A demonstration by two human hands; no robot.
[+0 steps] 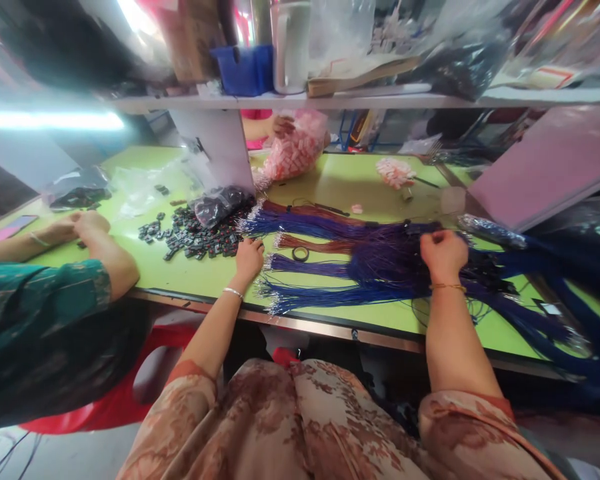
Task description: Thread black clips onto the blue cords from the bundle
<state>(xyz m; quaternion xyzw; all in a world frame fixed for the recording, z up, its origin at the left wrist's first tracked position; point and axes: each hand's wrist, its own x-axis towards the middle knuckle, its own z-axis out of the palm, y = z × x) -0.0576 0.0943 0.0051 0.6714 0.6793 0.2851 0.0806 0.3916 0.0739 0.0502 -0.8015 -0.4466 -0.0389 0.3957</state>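
My left hand (251, 258) rests at the right edge of a pile of small black plastic parts (200, 233). Its fingers are curled down, and whatever they pinch is too small to make out. Over the dark right end of the blue and purple wires (380, 260), my right hand (445, 255) is closed; its fingertips and anything between them are hidden. The wires lie in bundles across the table, their silvery terminal ends pointing left. Among the bundles sit reddish-brown wires (313, 244) and a small black ring (300, 254), perhaps a tape roll.
A co-worker's hands (87, 227) are at the left table edge. Across the table (340, 183), another person's hand (283, 125) touches a bag of pink-white parts (295, 153). A loaded shelf (360, 101) spans overhead. A pink panel (545, 167) leans at right.
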